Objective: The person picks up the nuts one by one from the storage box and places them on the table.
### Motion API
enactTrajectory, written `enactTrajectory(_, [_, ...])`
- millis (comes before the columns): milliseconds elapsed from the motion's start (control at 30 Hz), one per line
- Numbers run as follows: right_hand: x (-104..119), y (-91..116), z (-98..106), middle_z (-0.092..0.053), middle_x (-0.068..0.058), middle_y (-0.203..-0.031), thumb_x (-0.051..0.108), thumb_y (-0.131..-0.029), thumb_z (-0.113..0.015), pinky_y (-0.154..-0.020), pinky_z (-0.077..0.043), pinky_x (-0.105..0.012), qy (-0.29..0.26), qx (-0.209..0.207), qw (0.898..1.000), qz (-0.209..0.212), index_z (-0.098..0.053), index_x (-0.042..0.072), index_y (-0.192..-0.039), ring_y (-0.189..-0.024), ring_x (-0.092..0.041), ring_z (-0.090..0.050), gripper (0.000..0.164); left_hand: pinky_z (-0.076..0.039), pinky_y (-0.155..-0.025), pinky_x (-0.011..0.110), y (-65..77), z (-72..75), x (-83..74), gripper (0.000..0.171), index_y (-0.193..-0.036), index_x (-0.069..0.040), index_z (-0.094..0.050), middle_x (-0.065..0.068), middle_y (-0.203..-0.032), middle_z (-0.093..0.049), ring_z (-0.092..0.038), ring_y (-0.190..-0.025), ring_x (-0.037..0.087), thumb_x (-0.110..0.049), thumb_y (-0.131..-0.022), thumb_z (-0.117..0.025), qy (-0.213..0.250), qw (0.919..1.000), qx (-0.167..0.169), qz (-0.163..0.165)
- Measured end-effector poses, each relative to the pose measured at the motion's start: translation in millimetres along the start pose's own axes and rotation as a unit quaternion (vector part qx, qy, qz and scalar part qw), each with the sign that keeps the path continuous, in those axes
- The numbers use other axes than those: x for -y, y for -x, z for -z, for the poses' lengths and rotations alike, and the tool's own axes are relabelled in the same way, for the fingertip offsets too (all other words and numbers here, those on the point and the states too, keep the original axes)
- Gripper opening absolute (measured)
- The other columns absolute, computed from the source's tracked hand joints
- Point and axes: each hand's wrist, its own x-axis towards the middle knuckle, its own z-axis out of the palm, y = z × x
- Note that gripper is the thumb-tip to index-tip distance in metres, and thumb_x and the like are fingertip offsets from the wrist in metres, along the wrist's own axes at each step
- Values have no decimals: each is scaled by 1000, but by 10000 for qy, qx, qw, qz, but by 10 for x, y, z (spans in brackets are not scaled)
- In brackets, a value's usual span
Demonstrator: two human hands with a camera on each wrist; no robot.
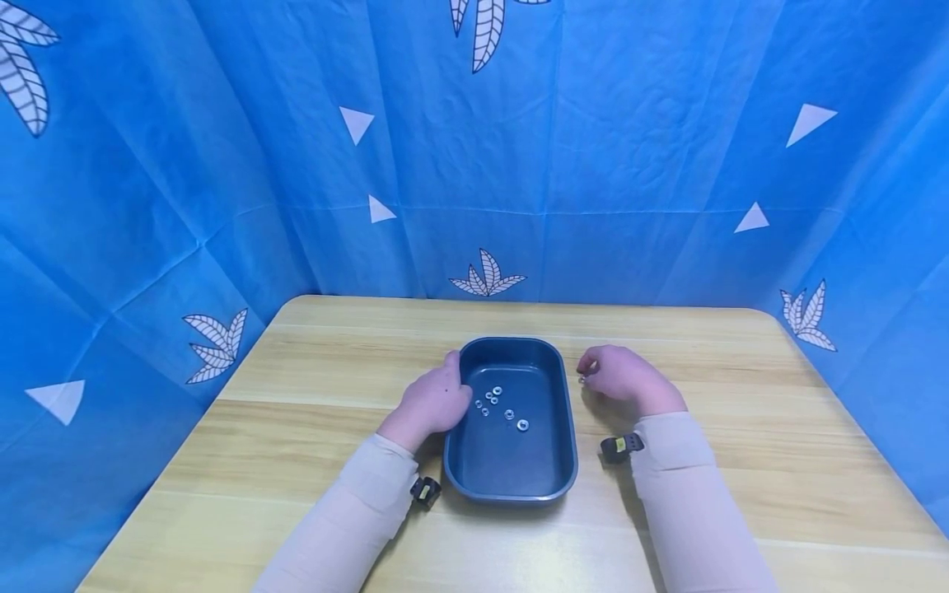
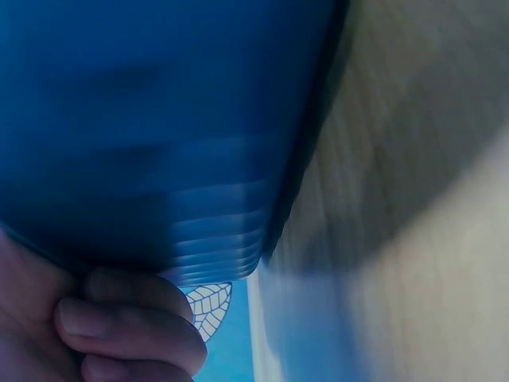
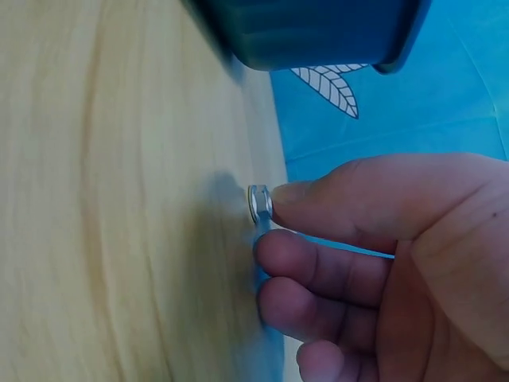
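Note:
A dark blue rectangular tray (image 1: 511,486) stands on the table with several small silvery nuts (image 1: 523,425) scattered inside. My left hand (image 1: 432,401) grips its left rim towards the far end; in the left wrist view, curled fingers (image 2: 131,334) show beside the tray's outer wall (image 2: 159,159). To the right of the tray, my right hand (image 1: 624,375) pinches one small metal nut (image 3: 260,204) low at the tabletop. The thumb tip touches that nut, the index finger seems hidden behind the thumb, and the other fingers (image 3: 280,302) are bent beneath.
A light wooden table (image 1: 296,395) lies under everything. Behind it and at both sides hangs a blue curtain (image 1: 460,165) with white leaves and triangles. Black straps (image 1: 621,447) with small devices sit at both wrists, over pale sleeves.

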Motion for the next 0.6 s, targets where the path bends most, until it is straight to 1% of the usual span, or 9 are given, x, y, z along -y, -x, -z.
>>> enactTrajectory(67, [-15,11,4,-69,-8,-111,10,-89,-62,-95,-47,-53,-70,-7,10000,-10,-69,9,-118,-107,-30,-62,30,-46,-60,38,-5,-6,6,71,-160,0,-18,16,-117,-62,-59,-74,24,-26,-102,-49,-10,10000,2,-5])
enactTrajectory(233, [-24,29,33,-68,-8,-112,13,-91,-62,-96,-46,-54,-129,-32,9999,36,-69,8,-120,-107,-30,-62,30,-45,-58,38,-26,-14,20,71,-159,1,-18,15,-108,-63,-59,-73,24,-25,-101,-50,-43,10000,-12,-76])
enactTrajectory(333, [-18,63,57,-67,-9,-112,17,-94,-63,-95,-46,-54,-183,-65,9998,-23,-67,9,-124,-106,-29,-61,31,-45,-59,37,-31,-12,23,70,-159,2,-19,16,-113,-63,-59,-77,24,-25,-101,-50,-95,9999,-42,-111])
enactTrajectory(400, [-3,93,77,-66,-8,-109,21,-97,-62,-92,-46,-53,-238,-102,9996,-133,-64,11,-127,-102,-29,-61,32,-45,-59,37,-33,-10,21,70,-159,2,-19,17,-115,-63,-60,-79,24,-25,-101,-50,-87,9999,-46,-112])
enactTrajectory(500, [27,134,109,-63,-9,-103,28,-101,-60,-85,-48,-49,-263,-142,9992,-262,-59,14,-132,-96,-27,-60,34,-45,-59,37,-31,-12,19,70,-159,2,-19,17,-116,-63,-60,-77,24,-25,-102,-50,-48,9999,-40,-99])
enactTrajectory(600, [66,152,139,-60,-9,-100,33,-101,-59,-81,-47,-45,-214,-187,9992,-291,-57,15,-134,-91,-26,-58,37,-45,-58,37,-32,-17,20,70,-159,1,-19,16,-112,-63,-59,-72,23,-25,-102,-50,-10,10000,-19,-95])
